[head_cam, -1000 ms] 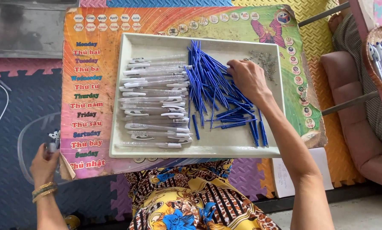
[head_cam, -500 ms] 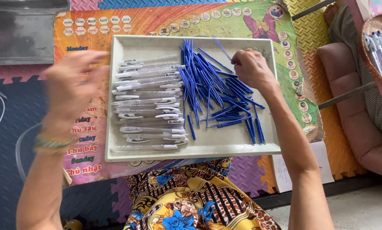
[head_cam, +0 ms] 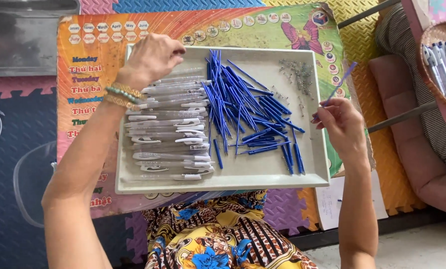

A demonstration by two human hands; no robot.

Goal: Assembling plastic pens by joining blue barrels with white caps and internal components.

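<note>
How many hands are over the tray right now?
2: the left hand reaches over the pale rectangular tray's top-left corner; the right hand holds a thin blue plastic refill beside the tray's right edge.

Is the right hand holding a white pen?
No, the right hand holds a thin blue refill, lifted beside the tray.

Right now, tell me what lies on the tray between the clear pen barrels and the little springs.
In the head view, the pile of blue refills lies between the clear barrels and the springs on the tray.

Matt plastic tray (head_cam: 243, 182) holds glossy blue plastic refills (head_cam: 243, 107) (clear smooth pen barrels (head_cam: 168, 124) alongside).
</note>
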